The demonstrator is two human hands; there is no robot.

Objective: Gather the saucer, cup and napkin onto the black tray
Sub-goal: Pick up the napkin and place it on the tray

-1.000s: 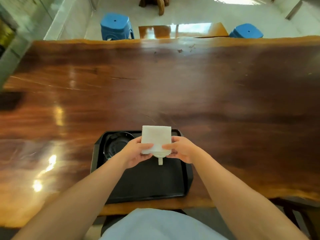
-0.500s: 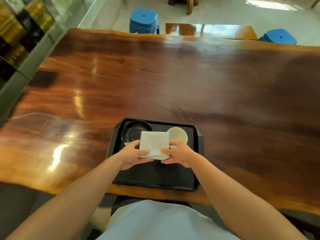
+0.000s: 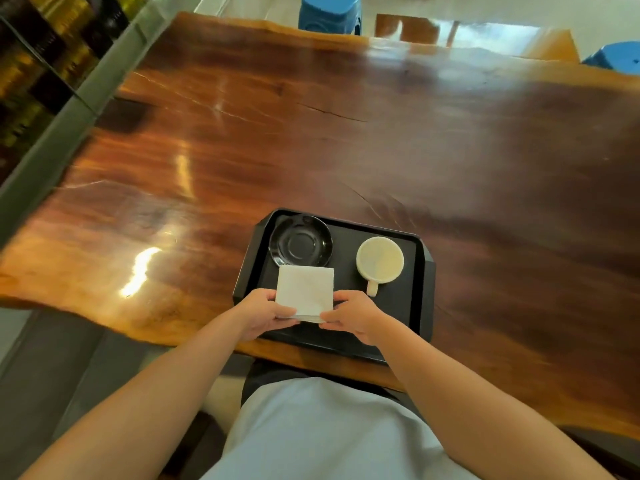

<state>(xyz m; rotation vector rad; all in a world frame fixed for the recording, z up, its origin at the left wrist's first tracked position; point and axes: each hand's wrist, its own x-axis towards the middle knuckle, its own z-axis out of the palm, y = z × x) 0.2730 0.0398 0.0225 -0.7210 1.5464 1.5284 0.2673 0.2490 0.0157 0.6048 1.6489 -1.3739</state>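
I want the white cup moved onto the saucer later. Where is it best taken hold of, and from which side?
Probably by its handle, coming from the near side with the right hand. The white cup stands upright on the black tray, its handle pointing toward the person. The saucer lies apart to its left, so nothing crowds that approach.

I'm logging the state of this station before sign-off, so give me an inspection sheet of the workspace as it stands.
Surface: glossy wooden table, glare patches, a crack in the grain.
Job's things: black tray at the near edge; black saucer and white cup on it, apart; white napkin held over the tray.
Clutter: nothing seen.
Grippers: left hand and right hand pinch the napkin's near corners.
Cables: nothing seen.
Surroundings: blue stools beyond the table.
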